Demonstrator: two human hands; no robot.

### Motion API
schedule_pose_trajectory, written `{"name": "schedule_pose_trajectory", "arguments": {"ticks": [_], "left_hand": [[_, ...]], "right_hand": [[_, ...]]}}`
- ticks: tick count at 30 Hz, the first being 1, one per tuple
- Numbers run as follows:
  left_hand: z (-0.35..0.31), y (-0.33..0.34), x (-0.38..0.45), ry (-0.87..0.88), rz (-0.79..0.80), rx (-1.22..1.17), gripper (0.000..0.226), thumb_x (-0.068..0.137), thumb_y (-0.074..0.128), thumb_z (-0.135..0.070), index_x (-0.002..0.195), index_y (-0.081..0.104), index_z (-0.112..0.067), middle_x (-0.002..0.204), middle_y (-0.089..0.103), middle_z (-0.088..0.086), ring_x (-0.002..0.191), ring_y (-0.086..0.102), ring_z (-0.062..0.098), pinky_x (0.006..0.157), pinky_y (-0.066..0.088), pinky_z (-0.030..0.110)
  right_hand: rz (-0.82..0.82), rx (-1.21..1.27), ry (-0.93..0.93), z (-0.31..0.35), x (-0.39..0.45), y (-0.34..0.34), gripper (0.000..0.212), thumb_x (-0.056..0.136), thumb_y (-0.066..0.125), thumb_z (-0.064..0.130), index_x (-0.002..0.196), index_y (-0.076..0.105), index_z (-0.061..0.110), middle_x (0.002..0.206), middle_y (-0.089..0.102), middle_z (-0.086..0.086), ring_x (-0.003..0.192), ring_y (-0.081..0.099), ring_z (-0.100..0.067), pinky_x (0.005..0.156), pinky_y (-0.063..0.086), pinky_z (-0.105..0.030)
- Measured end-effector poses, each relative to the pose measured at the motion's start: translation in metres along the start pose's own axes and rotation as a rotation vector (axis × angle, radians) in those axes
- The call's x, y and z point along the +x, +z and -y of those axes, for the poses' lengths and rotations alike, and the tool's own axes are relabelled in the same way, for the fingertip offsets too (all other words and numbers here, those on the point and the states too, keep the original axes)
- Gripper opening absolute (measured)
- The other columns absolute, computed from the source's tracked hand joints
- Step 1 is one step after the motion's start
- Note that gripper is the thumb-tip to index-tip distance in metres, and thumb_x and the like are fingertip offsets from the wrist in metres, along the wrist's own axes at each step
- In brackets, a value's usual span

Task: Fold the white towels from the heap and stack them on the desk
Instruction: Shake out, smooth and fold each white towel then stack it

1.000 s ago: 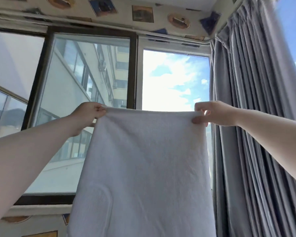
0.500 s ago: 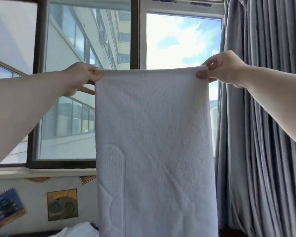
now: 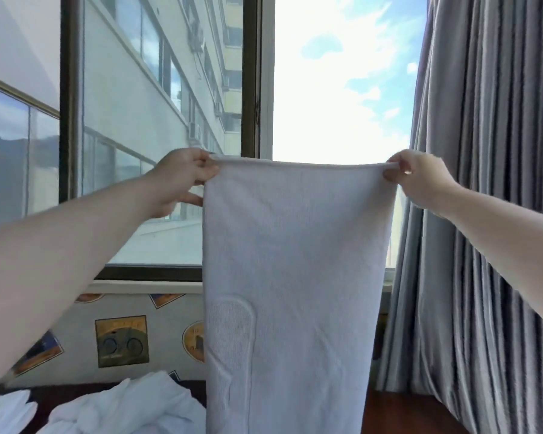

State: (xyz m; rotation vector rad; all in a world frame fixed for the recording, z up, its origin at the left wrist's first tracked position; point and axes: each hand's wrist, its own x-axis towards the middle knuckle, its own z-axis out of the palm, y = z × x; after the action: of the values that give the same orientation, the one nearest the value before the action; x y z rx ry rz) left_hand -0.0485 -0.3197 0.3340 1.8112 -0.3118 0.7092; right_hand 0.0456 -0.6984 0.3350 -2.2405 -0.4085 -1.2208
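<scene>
- The curtain (image 3: pixel 483 214) hangs in grey pleats down the right side, and the window (image 3: pixel 157 136) fills the wall behind everything; neither plays a part in the folding.
- The towel (image 3: pixel 292 277) is the one in hand: it hangs full length in the air in front of the window, stretched flat along its top edge, with its lower end running out of the bottom of the view. It looks smooth and not yet doubled over, so I judge its first fold has not been made.
- The heap (image 3: pixel 123 405) of white towels lies crumpled at the bottom left on a dark surface, so more towels remain to be folded.
- The worktop (image 3: pixel 398 411) shows as a reddish-brown strip to the right of the hanging towel; no folded stack appears on the part in view, though most of it is hidden.
- The left hand (image 3: pixel 182 180) pinches the towel's top left corner between thumb and fingers (image 3: pixel 192 200), with one finger stretched out below the hem.
- The right hand (image 3: pixel 420 180) pinches the top right corner, its fingers curled around the hem.
- As a judgement, the task is at an early stage: folding this towel, laying it down and working through the heap are all left.
</scene>
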Motion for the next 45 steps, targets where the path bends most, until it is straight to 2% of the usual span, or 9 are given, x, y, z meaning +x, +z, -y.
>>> {"name": "schedule_pose_trajectory", "arguments": {"ticks": [6, 10, 17, 21, 25, 29, 34, 41, 45], "left_hand": [[-0.021, 0.066, -0.032, 0.012, 0.090, -0.316, 0.015, 0.094, 0.059, -0.011, 0.108, 0.065, -0.010, 0.098, 0.068, 0.003, 0.088, 0.067, 0.015, 0.053, 0.055, 0.031], [-0.028, 0.072, -0.059, 0.010, -0.063, -0.537, 0.012, 0.094, 0.059, -0.010, 0.099, 0.070, -0.012, 0.089, 0.073, 0.000, 0.072, 0.070, 0.011, 0.051, 0.055, 0.029], [0.111, 0.046, -0.229, -0.261, -0.598, -0.612, 0.013, 0.094, 0.056, -0.009, 0.092, 0.068, -0.013, 0.082, 0.071, 0.004, 0.067, 0.068, 0.015, 0.041, 0.049, 0.026], [0.227, 0.050, -0.386, -0.649, -0.807, -0.371, 0.012, 0.095, 0.057, -0.011, 0.104, 0.064, -0.015, 0.098, 0.071, 0.004, 0.090, 0.066, 0.023, 0.063, 0.058, 0.042], [0.311, 0.042, -0.495, -0.915, -0.859, -0.211, 0.010, 0.096, 0.055, -0.007, 0.103, 0.060, -0.013, 0.099, 0.070, 0.007, 0.097, 0.066, 0.027, 0.074, 0.058, 0.050], [0.353, -0.012, -0.534, -1.020, -0.990, -0.084, 0.008, 0.096, 0.053, -0.011, 0.100, 0.058, -0.016, 0.104, 0.065, 0.009, 0.099, 0.063, 0.029, 0.074, 0.057, 0.042], [0.394, -0.086, -0.557, -1.152, -0.888, -0.014, 0.007, 0.094, 0.051, -0.014, 0.093, 0.057, -0.015, 0.096, 0.064, 0.010, 0.092, 0.064, 0.025, 0.062, 0.057, 0.036], [0.426, -0.228, -0.558, -1.225, -0.509, -0.018, 0.011, 0.091, 0.066, -0.026, 0.092, 0.071, -0.017, 0.078, 0.071, 0.007, 0.069, 0.067, 0.019, 0.058, 0.058, 0.031], [0.441, -0.300, -0.565, -1.277, -0.313, 0.178, 0.014, 0.094, 0.061, -0.027, 0.087, 0.070, -0.019, 0.073, 0.071, 0.003, 0.068, 0.065, 0.015, 0.054, 0.053, 0.029]], "right_hand": [[-0.131, 0.102, 0.134, -0.029, 0.022, -0.011, 0.020, 0.098, 0.051, 0.015, 0.116, 0.060, 0.012, 0.101, 0.058, -0.006, 0.091, 0.051, -0.023, 0.073, 0.037, -0.029], [-0.148, 0.148, 0.044, 0.018, 0.061, -0.017, 0.024, 0.099, 0.041, 0.015, 0.118, 0.056, 0.012, 0.103, 0.053, -0.003, 0.093, 0.049, -0.023, 0.072, 0.033, -0.027], [0.502, 0.133, -0.324, 0.105, -0.003, 0.125, 0.021, 0.096, 0.041, 0.007, 0.100, 0.057, 0.019, 0.086, 0.057, -0.011, 0.070, 0.053, -0.025, 0.062, 0.046, -0.031], [0.948, 0.059, -0.317, 0.110, -0.176, 0.243, 0.023, 0.096, 0.042, 0.001, 0.092, 0.054, 0.020, 0.069, 0.058, -0.009, 0.051, 0.055, -0.019, 0.044, 0.044, -0.024], [1.217, -0.024, -0.373, 0.123, -0.325, 0.338, 0.015, 0.094, 0.050, 0.000, 0.105, 0.053, 0.009, 0.085, 0.063, -0.010, 0.075, 0.067, -0.027, 0.056, 0.053, -0.028], [1.215, -0.019, -0.383, 0.191, -0.401, 0.396, 0.039, 0.086, 0.054, -0.005, 0.124, 0.051, 0.005, 0.114, 0.062, -0.016, 0.106, 0.059, -0.033, 0.077, 0.048, -0.037], [1.270, -0.073, -0.405, 0.273, -0.443, 0.468, 0.039, 0.092, 0.053, 0.002, 0.130, 0.050, 0.007, 0.126, 0.058, -0.012, 0.119, 0.055, -0.029, 0.098, 0.045, -0.038], [1.365, -0.138, -0.512, 0.385, -0.476, 0.572, 0.037, 0.096, 0.046, 0.003, 0.132, 0.044, 0.003, 0.129, 0.054, -0.018, 0.118, 0.052, -0.033, 0.095, 0.042, -0.034], [1.518, -0.134, -0.548, 0.445, -0.494, 0.625, 0.036, 0.099, 0.046, 0.009, 0.135, 0.043, 0.003, 0.135, 0.049, -0.014, 0.111, 0.050, -0.024, 0.085, 0.038, -0.028]]}}
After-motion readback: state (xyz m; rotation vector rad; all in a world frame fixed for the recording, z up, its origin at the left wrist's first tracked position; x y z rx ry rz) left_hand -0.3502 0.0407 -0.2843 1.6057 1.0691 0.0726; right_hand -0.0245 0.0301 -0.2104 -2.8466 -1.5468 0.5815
